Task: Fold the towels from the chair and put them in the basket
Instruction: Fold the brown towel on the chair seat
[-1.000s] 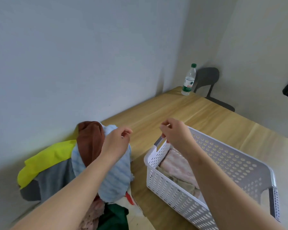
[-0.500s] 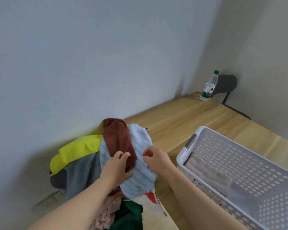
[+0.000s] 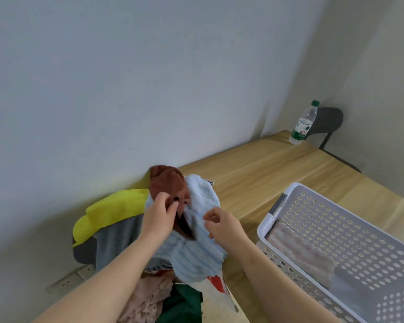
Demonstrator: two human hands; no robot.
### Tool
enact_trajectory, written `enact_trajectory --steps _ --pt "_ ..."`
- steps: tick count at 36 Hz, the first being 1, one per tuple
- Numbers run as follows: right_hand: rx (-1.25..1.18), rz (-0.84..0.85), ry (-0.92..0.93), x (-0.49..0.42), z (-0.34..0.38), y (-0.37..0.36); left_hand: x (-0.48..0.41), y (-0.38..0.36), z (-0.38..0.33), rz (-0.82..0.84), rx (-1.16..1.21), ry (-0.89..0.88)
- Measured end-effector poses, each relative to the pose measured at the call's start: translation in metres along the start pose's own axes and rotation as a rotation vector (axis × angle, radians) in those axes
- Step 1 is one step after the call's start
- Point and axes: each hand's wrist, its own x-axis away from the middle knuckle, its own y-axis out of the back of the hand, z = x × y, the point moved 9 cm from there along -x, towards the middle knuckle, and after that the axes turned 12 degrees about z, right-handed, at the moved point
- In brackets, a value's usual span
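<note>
Left hand pinches brown towel; right hand curled at blue towel.

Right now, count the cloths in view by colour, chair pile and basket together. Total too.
Brown cloth: 1
Light blue cloth: 1
Yellow cloth: 1
Grey cloth: 1
Dark green cloth: 1
Striped cloth: 1
White-and-red cloth: 1
Pink: 2, pink cloth in the pile, pink towel in the basket
Total: 9 visible; more may be buried.

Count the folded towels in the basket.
1: a folded pale pink towel lies at the left end of the white perforated plastic basket. Others may be hidden beneath it.
</note>
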Motion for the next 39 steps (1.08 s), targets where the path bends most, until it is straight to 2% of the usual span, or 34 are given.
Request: enact_trajectory --steps 4,8,11,14,18,22,26,33,39 --pt "-0.038 -0.008 0.114 0.001 0.037 -0.002 -0.006 0.044 -0.023 -0.06 0.291 -0.034" --pt "-0.149 -0.037 0.314 0.01 0.088 -0.004 -0.005 0.071 -0.052 0.052 0.58 -0.083" --pt "-0.313 0.03 0.433 0.018 0.122 -0.011 0.004 0.087 -0.07 0.138 0.698 -0.145" --pt "-0.302 0.068 0.51 0.029 0.151 -0.019 0.015 0.106 -0.082 0.15 0.722 -0.199" --pt "-0.274 0.148 0.566 0.037 0.171 -0.043 0.026 0.133 -0.082 0.077 0.701 -0.22" --pt "-0.364 0.176 0.502 0.031 0.158 -0.066 0.04 0.138 -0.061 0.068 0.619 -0.151" --pt "-0.321 0.178 0.367 0.018 0.119 -0.101 0.051 0.117 -0.009 0.12 0.477 -0.027" --pt "-0.274 0.209 0.115 -0.011 0.007 -0.176 0.073 0.043 0.115 0.266 0.383 0.188" --pt "-0.344 0.186 0.023 -0.036 -0.092 -0.233 0.092 -0.023 0.21 0.259 0.27 0.219"
